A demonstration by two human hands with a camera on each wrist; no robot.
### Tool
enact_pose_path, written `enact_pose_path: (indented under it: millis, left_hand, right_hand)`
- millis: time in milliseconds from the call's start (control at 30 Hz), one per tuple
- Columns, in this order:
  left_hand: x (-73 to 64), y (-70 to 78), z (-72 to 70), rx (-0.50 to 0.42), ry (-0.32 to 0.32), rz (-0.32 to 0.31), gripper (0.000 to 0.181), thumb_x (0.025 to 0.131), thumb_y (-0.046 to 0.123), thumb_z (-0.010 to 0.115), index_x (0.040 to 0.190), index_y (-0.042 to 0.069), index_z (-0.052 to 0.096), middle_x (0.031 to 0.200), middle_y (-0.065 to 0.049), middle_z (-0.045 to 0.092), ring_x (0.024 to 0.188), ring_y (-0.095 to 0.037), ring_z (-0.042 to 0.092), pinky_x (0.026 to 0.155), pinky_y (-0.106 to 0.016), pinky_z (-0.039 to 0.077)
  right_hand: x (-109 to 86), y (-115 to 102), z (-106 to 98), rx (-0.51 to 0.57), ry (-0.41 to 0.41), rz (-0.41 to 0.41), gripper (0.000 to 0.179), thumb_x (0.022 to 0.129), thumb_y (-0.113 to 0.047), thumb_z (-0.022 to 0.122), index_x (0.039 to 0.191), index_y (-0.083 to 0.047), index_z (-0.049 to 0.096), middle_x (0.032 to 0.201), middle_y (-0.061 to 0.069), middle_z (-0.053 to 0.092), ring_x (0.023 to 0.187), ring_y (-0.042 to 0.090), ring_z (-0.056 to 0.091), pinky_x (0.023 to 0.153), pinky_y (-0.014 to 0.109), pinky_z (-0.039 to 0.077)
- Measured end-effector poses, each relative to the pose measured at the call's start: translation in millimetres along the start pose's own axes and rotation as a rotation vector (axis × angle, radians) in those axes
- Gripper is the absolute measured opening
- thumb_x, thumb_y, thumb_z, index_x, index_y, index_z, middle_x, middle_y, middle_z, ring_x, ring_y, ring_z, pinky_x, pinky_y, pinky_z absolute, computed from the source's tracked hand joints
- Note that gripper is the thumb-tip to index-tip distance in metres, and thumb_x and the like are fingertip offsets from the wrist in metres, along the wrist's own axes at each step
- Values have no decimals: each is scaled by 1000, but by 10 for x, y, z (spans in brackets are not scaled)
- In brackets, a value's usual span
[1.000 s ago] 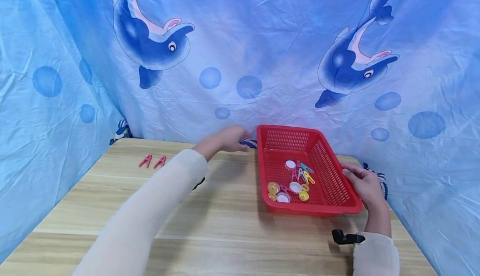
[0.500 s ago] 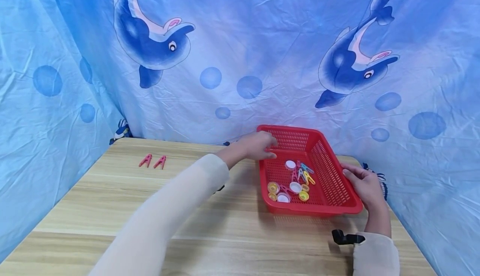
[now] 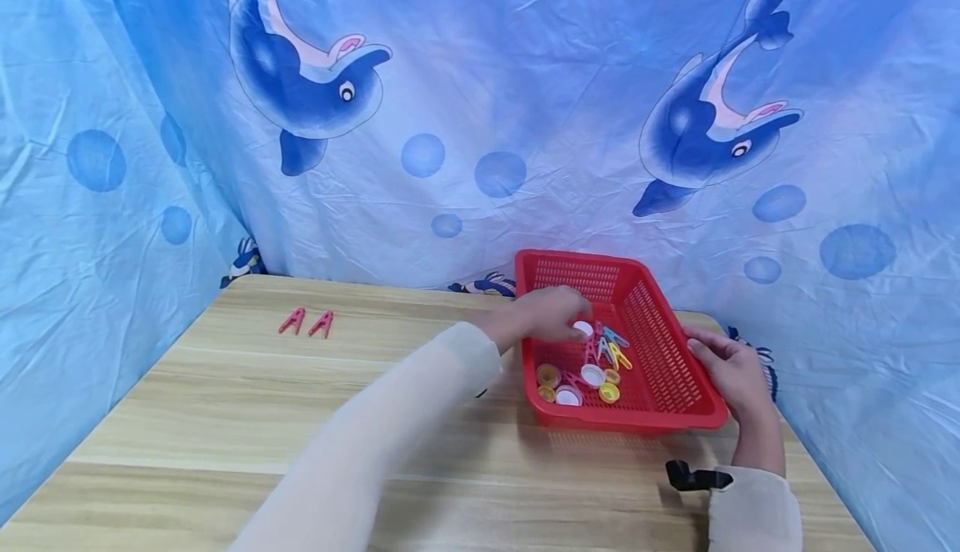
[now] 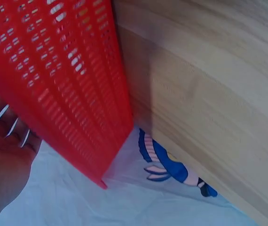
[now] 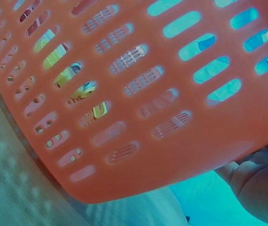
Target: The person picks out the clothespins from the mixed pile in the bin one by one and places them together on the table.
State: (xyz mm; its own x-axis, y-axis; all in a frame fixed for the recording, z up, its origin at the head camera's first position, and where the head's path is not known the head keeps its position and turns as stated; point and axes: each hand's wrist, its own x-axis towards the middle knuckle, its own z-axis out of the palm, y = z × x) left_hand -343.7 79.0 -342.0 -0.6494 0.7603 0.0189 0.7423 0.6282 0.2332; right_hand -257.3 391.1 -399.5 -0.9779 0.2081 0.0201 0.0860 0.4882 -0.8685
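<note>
A red slotted plastic basket (image 3: 630,423) stands on the right of the wooden table. Over its left wall my left hand (image 3: 553,314) reaches inside, fingers loosely bent and parted, beside a white round piece (image 3: 583,329) that it partly hides. Whether the fingertips touch that piece I cannot tell. With thumb and fingers, my right hand (image 3: 735,373) grips the basket's right rim. Clothespins lie in a cluster on the basket floor, among them a yellow clothespin (image 3: 619,357) and a blue clothespin (image 3: 615,336). Small white discs (image 3: 592,376) and yellow discs (image 3: 609,392) lie around them.
Two pink clothespins (image 3: 292,320) lie at the back left of the wooden table (image 3: 225,419). A blue curtain (image 3: 450,77) printed with dolphins hangs behind the table and along its sides. In the left wrist view, the basket wall stands close to the table's back edge.
My left hand has moved right from the table's back edge, across the basket's left rim, and down inside. The right hand and the basket have stayed in place.
</note>
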Motion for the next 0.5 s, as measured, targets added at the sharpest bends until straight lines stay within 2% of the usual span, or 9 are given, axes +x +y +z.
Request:
enact_pose_path:
  millis: [100,267,500]
  left_hand:
    - [39,26,62,-26,-22,-12,45,96,35,73,136,17,65,126,3,67,117,-11,61,97,-29,54]
    - [160,41,190,-13,-50,-14,47,95,37,73,138,19,63,128,4,67,118,-10,61,99,-29,52]
    - [224,56,262,-51,-105,-85,53,93,39,75,142,25,60,132,6,64,118,-8,59,103,-33,51]
  right_hand:
    - [1,-10,-1,-15,-1,9,61,103,-50,56,149,-10,54,136,22,58,91,12,68,75,32,60]
    - [-16,-16,-10,-15,0,30,62,102,-50,56,150,-10,53,137,21,57,91,12,68,74,32,60]
    - [-23,-32,10,18,-12,44,64,102,-50,57,151,-10,51,137,22,57,89,11,69,75,34,61]
